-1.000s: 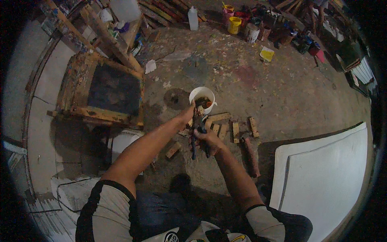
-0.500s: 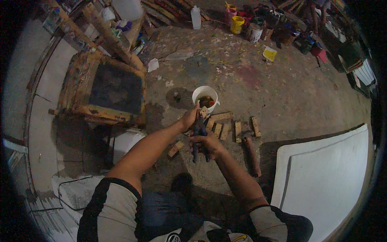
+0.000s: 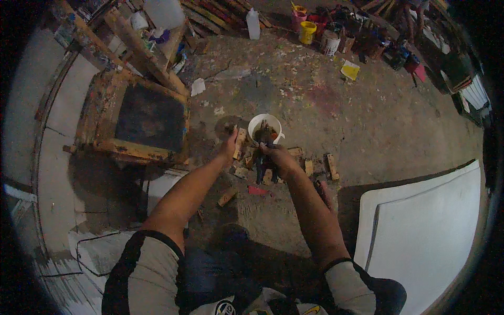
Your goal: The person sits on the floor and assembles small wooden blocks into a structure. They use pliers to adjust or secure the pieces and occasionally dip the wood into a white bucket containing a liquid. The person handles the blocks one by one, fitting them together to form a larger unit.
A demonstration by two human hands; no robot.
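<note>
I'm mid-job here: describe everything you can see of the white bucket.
The white bucket is round and open-topped, looks like plastic, and has a small white tab jutting from its right side. It stands upright on the paint-flecked floor, just beyond the hands. Dark brownish contents show inside, with a small orange-red patch near the right; what they are is unclear. The head of the dark-handled pliers in the right hand overlaps its mouth; whether it touches the rim cannot be told.

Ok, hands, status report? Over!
Left fingers: holding wooden block. Right fingers: gripping dark-handled pliers, head appears over white bucket. Loose blocks on floor, close by.
</note>
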